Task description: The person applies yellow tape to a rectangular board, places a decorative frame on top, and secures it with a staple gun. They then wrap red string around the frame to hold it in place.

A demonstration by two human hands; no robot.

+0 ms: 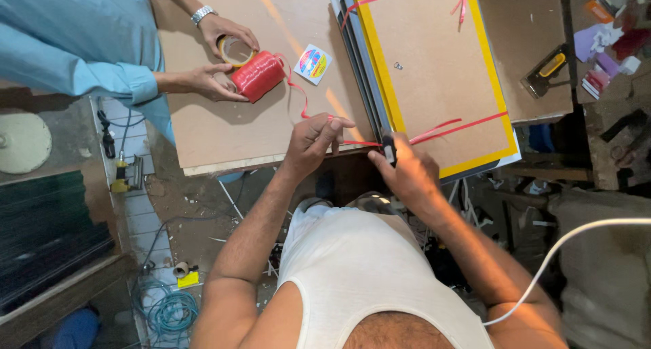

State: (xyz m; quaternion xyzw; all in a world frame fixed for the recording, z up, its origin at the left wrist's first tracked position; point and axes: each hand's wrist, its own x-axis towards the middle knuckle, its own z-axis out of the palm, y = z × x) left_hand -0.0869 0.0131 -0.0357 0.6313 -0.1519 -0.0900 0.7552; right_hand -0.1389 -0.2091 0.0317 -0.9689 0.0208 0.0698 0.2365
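My left hand (313, 140) pinches a red plastic ribbon (447, 127) at the near edge of the workbench. My right hand (407, 167) grips a small black tool (388, 147) held against the ribbon beside a stack of boards (434, 64) with a yellow border. The ribbon runs across that stack and back to a red spool (259, 75). Another person in a blue shirt holds the spool with both hands (211, 78), along with a roll of tape (236, 49).
A round colourful sticker (313, 63) lies on the brown board (224, 132). A yellow-and-black staple gun (546, 71) sits at the right, with clutter behind it. Blue cable coils (166, 312) and a yellow tool (122, 176) lie on the floor. A white cord (576, 237) crosses at right.
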